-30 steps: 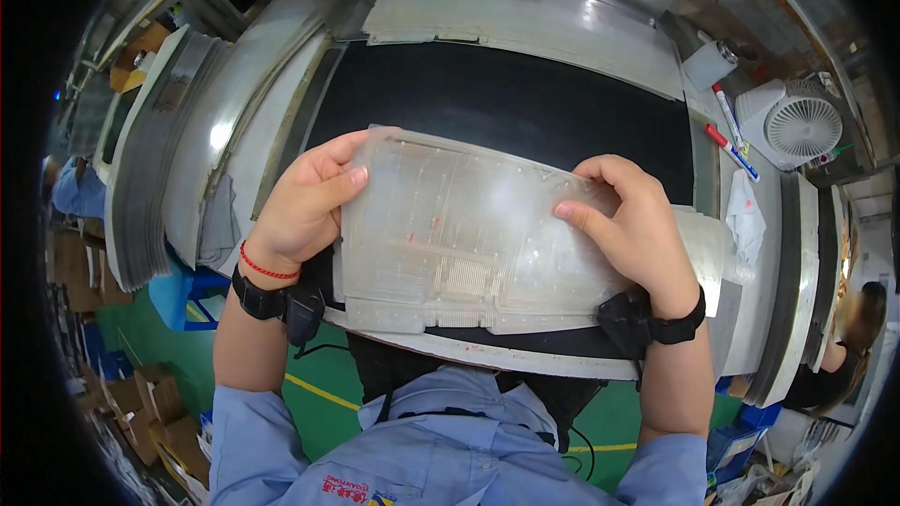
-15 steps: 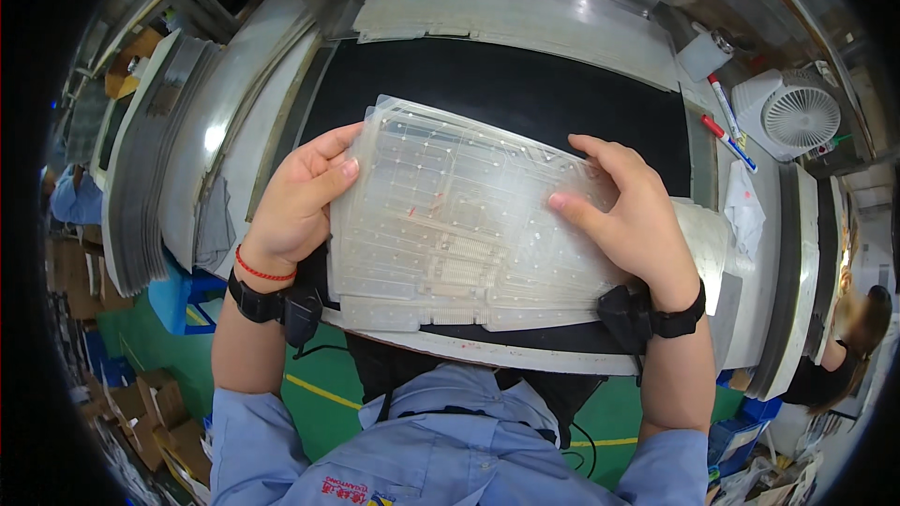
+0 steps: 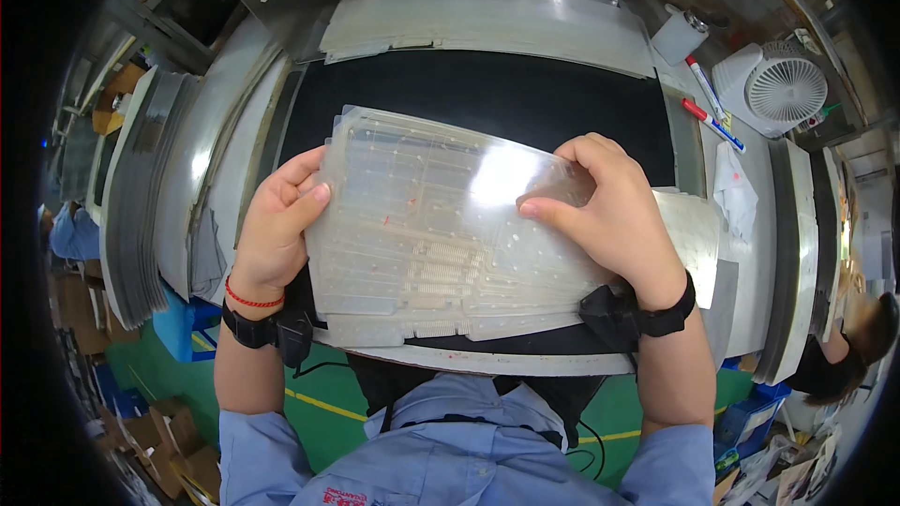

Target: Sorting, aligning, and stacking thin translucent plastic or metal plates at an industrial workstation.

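Observation:
A stack of thin, clear plastic sheets (image 3: 375,225) with fine printed lines, white dots and small red marks is tilted above the near part of the black mat (image 3: 469,84). My left hand (image 3: 281,211) grips the stack's left edge between thumb and fingers. My right hand (image 3: 609,206) pinches its upper right part, thumb on the top face and fingers behind the far edge. The lower edges are fanned out in steps. Bright glare covers part of the top sheet beside my right thumb. The fingertips behind the sheets are partly hidden.
More clear sheets (image 3: 469,19) lie behind the mat. Piles of grey sheets stand left (image 3: 155,187) and right (image 3: 797,253). At right are a white fan (image 3: 786,89), markers (image 3: 712,125), a white bottle (image 3: 680,36) and a crumpled white cloth (image 3: 734,189). A person (image 3: 848,337) is at far right.
The sheets have spread further apart along their lower edge, and glare now shows near my right thumb. Both hands keep hold of the stack. The whole view has shifted slightly.

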`<action>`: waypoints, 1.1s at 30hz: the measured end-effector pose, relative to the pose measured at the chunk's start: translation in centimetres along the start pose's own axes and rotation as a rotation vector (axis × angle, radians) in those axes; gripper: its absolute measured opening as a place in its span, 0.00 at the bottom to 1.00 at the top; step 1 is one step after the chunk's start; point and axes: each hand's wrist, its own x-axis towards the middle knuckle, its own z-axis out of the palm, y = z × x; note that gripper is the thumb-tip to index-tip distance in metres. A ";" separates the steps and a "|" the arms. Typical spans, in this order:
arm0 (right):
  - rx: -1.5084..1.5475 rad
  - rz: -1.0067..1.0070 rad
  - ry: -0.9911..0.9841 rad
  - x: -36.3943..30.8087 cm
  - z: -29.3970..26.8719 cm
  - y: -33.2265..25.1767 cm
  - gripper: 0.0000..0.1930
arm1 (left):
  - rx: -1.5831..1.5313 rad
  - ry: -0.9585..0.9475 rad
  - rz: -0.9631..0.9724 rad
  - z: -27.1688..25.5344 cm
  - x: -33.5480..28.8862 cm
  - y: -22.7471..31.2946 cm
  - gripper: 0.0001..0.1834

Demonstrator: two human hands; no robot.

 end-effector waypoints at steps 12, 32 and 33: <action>-0.080 -0.025 0.083 -0.2 0.1 0.7 0.21 | -0.063 -0.105 0.015 0.5 -0.4 0.7 0.31; 0.111 0.141 0.037 -0.1 -0.3 -0.4 0.21 | -0.085 -0.138 0.099 -0.2 -0.7 0.6 0.28; 0.113 0.144 0.040 -0.1 -0.2 -0.3 0.21 | -0.073 -0.116 0.087 -0.1 -0.7 0.6 0.28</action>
